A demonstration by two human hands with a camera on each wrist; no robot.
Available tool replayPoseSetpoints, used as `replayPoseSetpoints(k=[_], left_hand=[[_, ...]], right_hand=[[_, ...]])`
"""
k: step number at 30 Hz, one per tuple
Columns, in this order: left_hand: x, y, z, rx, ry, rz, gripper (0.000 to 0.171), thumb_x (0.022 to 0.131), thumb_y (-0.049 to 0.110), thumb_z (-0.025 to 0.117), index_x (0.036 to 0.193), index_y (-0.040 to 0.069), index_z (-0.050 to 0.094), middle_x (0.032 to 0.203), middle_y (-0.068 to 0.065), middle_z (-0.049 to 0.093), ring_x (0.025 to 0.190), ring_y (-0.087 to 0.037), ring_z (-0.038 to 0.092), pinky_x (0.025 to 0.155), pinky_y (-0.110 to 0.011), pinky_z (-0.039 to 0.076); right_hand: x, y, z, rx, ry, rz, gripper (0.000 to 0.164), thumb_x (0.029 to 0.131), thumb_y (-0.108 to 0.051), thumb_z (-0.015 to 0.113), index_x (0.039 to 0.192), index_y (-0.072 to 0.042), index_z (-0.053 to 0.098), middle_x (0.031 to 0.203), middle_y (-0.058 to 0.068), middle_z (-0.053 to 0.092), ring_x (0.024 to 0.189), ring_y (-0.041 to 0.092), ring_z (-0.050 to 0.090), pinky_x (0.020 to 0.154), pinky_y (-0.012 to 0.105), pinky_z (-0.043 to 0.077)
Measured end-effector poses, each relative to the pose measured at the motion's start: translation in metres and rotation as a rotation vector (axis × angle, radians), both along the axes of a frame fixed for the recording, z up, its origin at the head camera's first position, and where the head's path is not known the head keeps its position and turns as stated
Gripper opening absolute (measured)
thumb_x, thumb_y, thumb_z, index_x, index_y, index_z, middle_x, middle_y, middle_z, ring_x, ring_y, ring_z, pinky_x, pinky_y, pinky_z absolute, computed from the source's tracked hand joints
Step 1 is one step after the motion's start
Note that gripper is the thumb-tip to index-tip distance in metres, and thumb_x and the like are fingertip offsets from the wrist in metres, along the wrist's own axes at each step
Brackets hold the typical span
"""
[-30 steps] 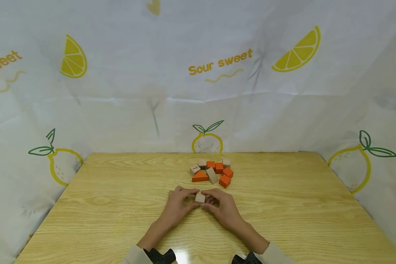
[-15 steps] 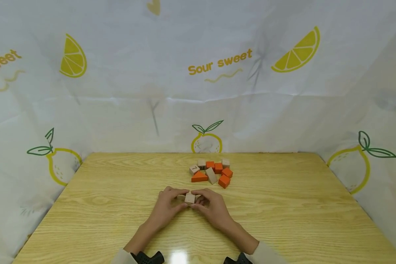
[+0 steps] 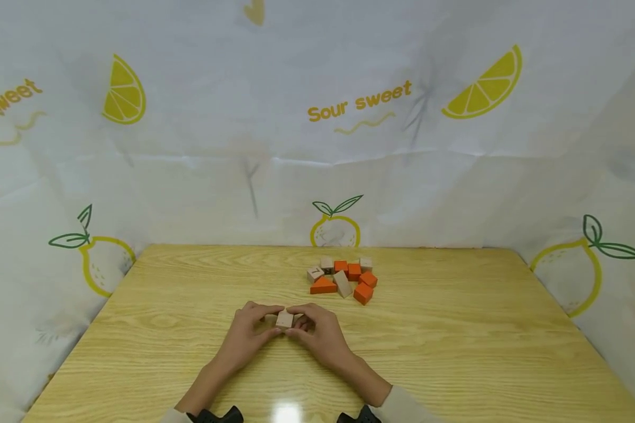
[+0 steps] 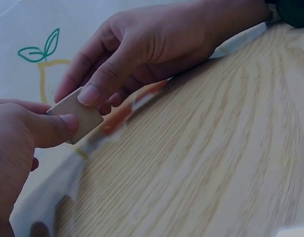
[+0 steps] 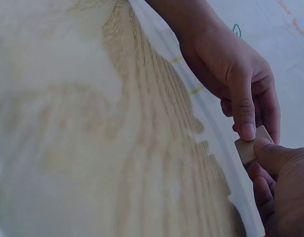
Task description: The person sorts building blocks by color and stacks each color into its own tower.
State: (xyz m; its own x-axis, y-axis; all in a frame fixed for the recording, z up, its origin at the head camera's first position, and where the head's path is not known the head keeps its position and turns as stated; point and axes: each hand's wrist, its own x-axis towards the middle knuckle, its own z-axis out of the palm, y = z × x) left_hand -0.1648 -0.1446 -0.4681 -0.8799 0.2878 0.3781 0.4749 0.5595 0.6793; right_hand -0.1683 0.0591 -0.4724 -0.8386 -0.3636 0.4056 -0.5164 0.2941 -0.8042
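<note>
Nearest to us come the pale sleeves (image 3: 406, 405) and the black wrist devices (image 3: 360, 415); the near edge of the bench (image 3: 481, 335) is out of sight. Beyond them, a little left of the bench's middle and well inside its side edges, we find the wooden cube (image 3: 284, 319). As we judge it, the work is at an early point: this one piece is apart from the others and in hand, while the rest lie loose with nothing built.

Our forearms slant inward from the near side, and the hands meet over the cube. The left hand (image 3: 247, 332) pinches it between thumb and fingers from the left; the right hand (image 3: 320, 335) pinches it from the right, its lower fingers curled in. Whether the cube touches the bench we cannot tell.

Farther off, toward the middle of the far edge, we see the loose group: an orange triangle (image 3: 323, 286), a slanted wooden slab (image 3: 342, 284), four orange cubes (image 3: 363, 293) and three pale cubes (image 3: 314, 274), one marked 7. Behind the far edge hangs the lemon-print cloth (image 3: 211, 194).
</note>
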Motion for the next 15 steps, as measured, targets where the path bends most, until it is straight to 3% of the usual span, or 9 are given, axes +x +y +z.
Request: replayPoseSetpoints(k=[10,15], left_hand=[[-0.001,-0.024,-0.004,0.002,-0.034,0.041,0.046,0.075,0.012,0.081,0.118,0.022,0.069,0.100,0.012,0.061,0.093,-0.012,0.050,0.082,-0.043,0.042],[-0.001,-0.030,-0.008,0.001,-0.044,0.043,0.044,0.076,0.013,0.080,0.118,0.023,0.069,0.097,0.011,0.060,0.090,-0.010,0.049,0.082,-0.041,0.039]], right_hand=[[-0.005,-0.024,0.000,0.019,-0.004,0.020,0.036,0.081,-0.011,0.076,0.116,-0.008,0.067,0.091,0.007,0.063,0.074,0.006,0.061,0.066,0.021,0.051],[-0.006,-0.031,-0.003,0.030,-0.012,0.020,0.037,0.081,-0.011,0.076,0.116,-0.007,0.067,0.089,0.006,0.063,0.072,0.006,0.060,0.065,0.020,0.051]])
